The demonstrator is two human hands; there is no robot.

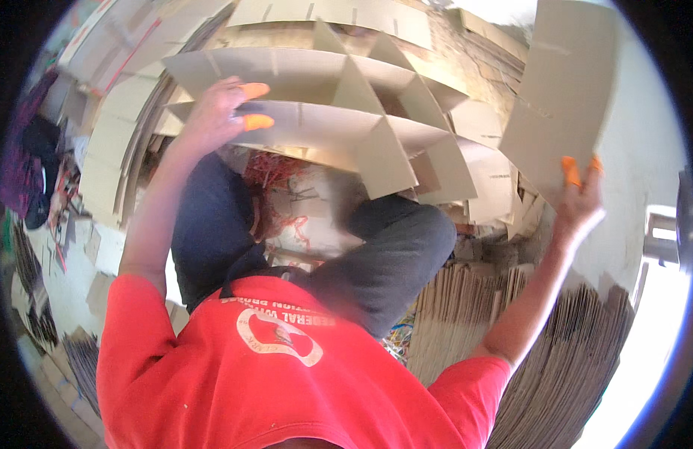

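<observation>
A partly assembled cardboard divider (328, 129) stands over my lap, with long strips running left to right and shorter pieces crossing them at its right half. My left hand (221, 112) is at its left part, thumb and finger on either side of the nearer long strip's upper edge. Orange covers sit on those two fingertips. Out to the right, my right hand (582, 198) grips the lower end of a loose flat cardboard piece (560, 93), held up and tilted. Orange covers show on its fingertips too; its other fingers are partly hidden.
Flat cardboard pieces (118, 161) lie stacked at the left. A wooden board (477, 63) lies beyond the divider. Tall bundles of cardboard strips (560, 367) stand on the floor at the lower right, beside a pale wall (638, 135). Red scraps (275, 168) lie between my crossed legs.
</observation>
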